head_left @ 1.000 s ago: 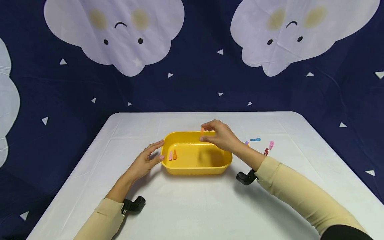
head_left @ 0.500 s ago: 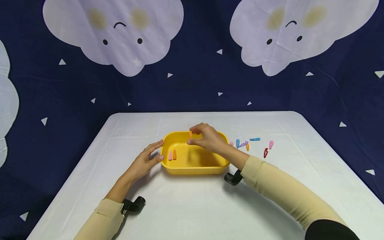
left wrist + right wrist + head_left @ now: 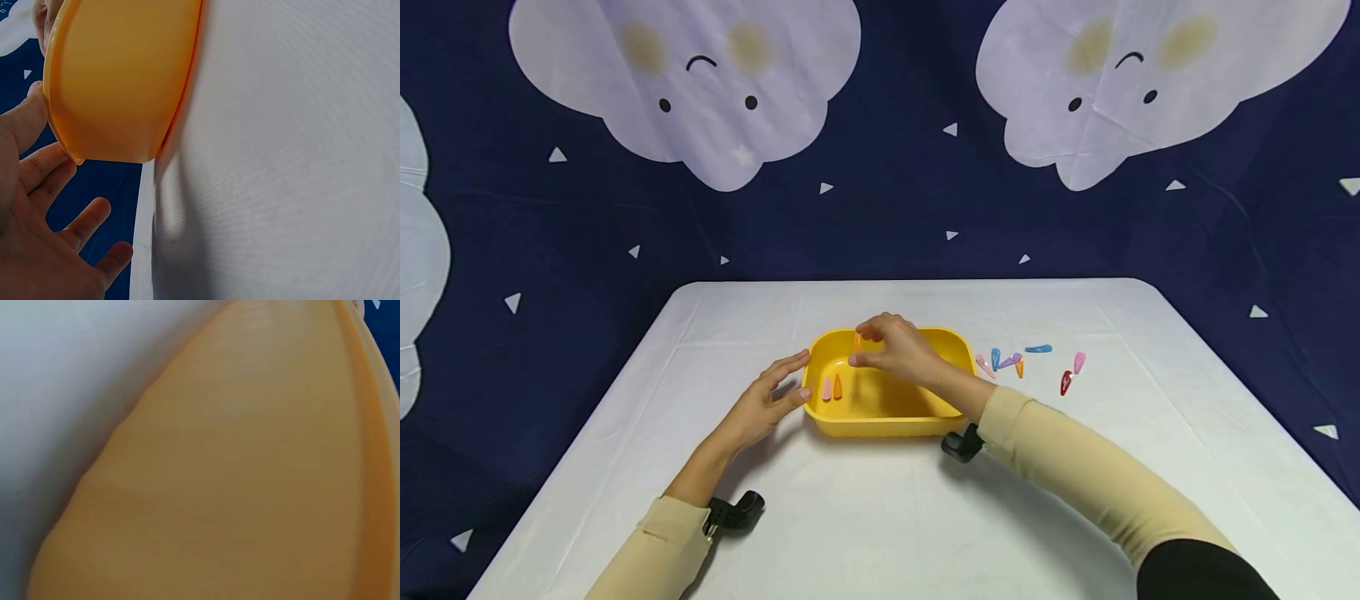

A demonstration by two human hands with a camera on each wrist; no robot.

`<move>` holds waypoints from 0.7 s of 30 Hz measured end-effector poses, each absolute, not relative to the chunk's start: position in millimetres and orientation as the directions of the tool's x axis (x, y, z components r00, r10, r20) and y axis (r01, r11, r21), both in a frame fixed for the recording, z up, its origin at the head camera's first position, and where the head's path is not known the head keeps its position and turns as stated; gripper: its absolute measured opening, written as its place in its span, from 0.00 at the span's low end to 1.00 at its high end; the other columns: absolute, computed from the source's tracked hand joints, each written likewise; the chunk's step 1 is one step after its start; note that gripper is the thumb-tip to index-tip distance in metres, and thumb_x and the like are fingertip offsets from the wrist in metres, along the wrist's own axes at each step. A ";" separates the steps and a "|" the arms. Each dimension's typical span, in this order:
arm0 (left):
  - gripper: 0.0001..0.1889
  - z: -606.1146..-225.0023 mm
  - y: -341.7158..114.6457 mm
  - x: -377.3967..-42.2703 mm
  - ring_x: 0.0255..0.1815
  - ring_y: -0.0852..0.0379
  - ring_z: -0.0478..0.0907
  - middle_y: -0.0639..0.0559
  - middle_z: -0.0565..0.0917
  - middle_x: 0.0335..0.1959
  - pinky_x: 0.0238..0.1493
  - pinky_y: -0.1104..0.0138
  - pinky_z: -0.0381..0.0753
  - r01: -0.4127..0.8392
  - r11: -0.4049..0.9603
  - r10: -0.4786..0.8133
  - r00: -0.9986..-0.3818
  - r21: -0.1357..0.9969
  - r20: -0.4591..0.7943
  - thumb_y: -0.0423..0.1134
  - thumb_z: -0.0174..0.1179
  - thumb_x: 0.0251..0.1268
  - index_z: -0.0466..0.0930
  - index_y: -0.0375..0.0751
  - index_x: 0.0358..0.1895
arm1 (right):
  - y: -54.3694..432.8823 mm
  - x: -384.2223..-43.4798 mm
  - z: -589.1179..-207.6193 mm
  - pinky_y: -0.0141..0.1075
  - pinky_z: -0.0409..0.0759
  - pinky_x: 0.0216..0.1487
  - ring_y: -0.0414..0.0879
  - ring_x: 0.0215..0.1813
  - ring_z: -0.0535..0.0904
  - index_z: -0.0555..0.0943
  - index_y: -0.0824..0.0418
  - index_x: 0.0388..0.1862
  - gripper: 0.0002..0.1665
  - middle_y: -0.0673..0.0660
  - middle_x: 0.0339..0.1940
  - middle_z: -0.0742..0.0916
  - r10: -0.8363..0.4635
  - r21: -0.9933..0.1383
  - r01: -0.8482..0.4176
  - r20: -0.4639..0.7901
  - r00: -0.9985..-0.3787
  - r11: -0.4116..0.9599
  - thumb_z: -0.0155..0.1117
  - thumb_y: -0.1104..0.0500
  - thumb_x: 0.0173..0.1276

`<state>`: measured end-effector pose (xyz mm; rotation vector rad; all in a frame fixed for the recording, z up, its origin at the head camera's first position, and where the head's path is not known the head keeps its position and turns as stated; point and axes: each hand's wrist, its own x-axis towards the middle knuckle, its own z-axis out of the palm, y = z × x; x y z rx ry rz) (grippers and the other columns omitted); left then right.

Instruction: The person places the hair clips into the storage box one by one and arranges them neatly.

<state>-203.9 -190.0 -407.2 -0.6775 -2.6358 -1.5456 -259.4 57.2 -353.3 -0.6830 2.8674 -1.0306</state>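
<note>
My right hand point(image 3: 898, 348) pinches an orange hair clip point(image 3: 858, 340) between thumb and fingers over the yellow basin point(image 3: 891, 427). Inside the basin, near its left end, lie a pink hair clip point(image 3: 827, 389) and another orange hair clip point(image 3: 837, 387), side by side. At the basin's left end, the thumb and fingertips of my left hand point(image 3: 765, 400) touch the rim, its fingers spread. The left wrist view shows the same hand point(image 3: 47, 206) against the basin's end wall point(image 3: 119, 94). In the right wrist view, the basin's side point(image 3: 237, 462) hides the right hand's fingers.
Right of the basin, several hair clips lie on the white-covered table point(image 3: 850, 517): a blue one point(image 3: 1038, 348), a purple one point(image 3: 1010, 361), a red one point(image 3: 1066, 382) and a pink one point(image 3: 1079, 362) among them. Behind the table hangs a dark blue cloud-patterned cloth point(image 3: 910, 233).
My right hand has moved left over the basin with the orange hair clip, uncovering the clips on the table to the right. The left hand stays at the rim.
</note>
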 end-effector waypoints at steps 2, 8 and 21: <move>0.28 -406.9 -190.0 -203.9 0.76 0.41 0.51 0.43 0.61 0.73 0.72 0.40 0.50 0.370 0.418 0.360 -0.906 0.829 0.223 0.40 0.57 0.66 0.64 0.38 0.69 | 53.7 -260.0 -354.6 0.41 0.77 0.57 0.48 0.53 0.77 0.79 0.57 0.57 0.33 0.55 0.50 0.83 -0.410 -0.602 -0.395 0.120 -0.904 0.694 0.72 0.44 0.54; 0.28 -407.4 -190.1 -204.8 0.76 0.41 0.51 0.43 0.61 0.73 0.72 0.40 0.50 0.370 0.422 0.360 -0.906 0.828 0.222 0.40 0.57 0.66 0.64 0.39 0.69 | 45.5 -263.4 -359.2 0.41 0.76 0.57 0.48 0.53 0.76 0.79 0.57 0.57 0.32 0.55 0.51 0.83 -0.417 -0.590 -0.391 0.099 -0.903 0.706 0.72 0.44 0.55; 0.28 -407.4 -190.0 -204.9 0.76 0.41 0.51 0.43 0.61 0.73 0.72 0.41 0.51 0.370 0.414 0.364 -0.905 0.832 0.221 0.39 0.57 0.66 0.64 0.39 0.69 | 35.5 -267.5 -368.0 0.38 0.76 0.55 0.47 0.50 0.75 0.78 0.58 0.57 0.33 0.55 0.48 0.83 -0.440 -0.561 -0.403 0.077 -0.895 0.722 0.71 0.44 0.55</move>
